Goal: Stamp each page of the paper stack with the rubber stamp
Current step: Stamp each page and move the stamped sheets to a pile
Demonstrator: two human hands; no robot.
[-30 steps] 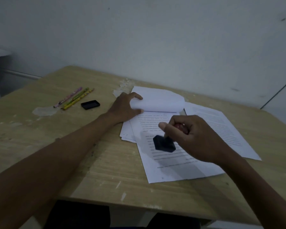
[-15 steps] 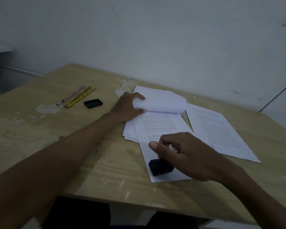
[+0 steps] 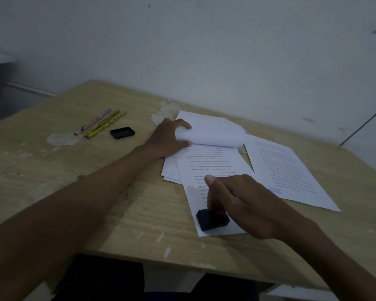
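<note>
Closest to the camera, the right hand (image 3: 245, 207) had its grip curled around the top of the rubber stamp (image 3: 212, 219), thumb sticking out on the left, and the black base of the stamp sat flat on the bottom corner of the open page (image 3: 206, 168), right near the front edge of the desk (image 3: 122, 213). That page was the top exposed sheet of the paper stack (image 3: 172, 172), which sat a bit fanned out around the middle of the desk. Just to the right lay a separate printed sheet (image 3: 291, 172) with a blue stamp mark (image 3: 274, 189) near its lower edge, touching or slightly overlapping the stack, hard to tell which. Further back, the left hand (image 3: 167, 137) was holding a bunch of pages folded back (image 3: 213, 131) into a loose roll, fingers wrapped over the curl and thumb underneath. Off to the left and well apart from the paper were a small black ink pad (image 3: 122, 132) and three pencils (image 3: 100, 123) lying side by side, with a pale smudge (image 3: 62, 139) on the wood next to them. Behind it all was a plain wall (image 3: 204, 51).
</note>
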